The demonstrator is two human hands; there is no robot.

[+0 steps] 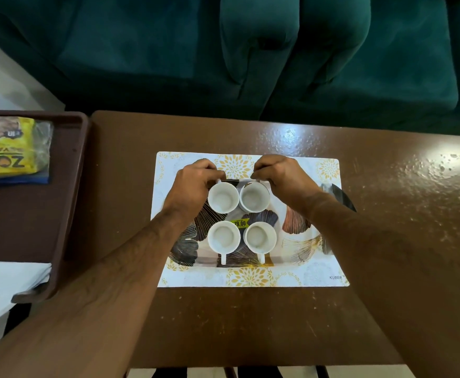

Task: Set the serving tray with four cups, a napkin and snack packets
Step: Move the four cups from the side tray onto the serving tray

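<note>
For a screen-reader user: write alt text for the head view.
Left hand and right hand grip the handles of the two far white cups on a leaf-patterned serving tray holding four; snack packets wait aside.

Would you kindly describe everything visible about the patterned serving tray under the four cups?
The patterned serving tray looks glossy, printed with fan-shaped leaves in black, copper and gold on a pale ground. It lies flat on a white placemat with gold flowers, atop the brown wooden table. A yellow price sticker sits at its middle. Four empty white cups stand on it in a square. Both forearms cover its far corners, so its outline is partly hidden.
</note>
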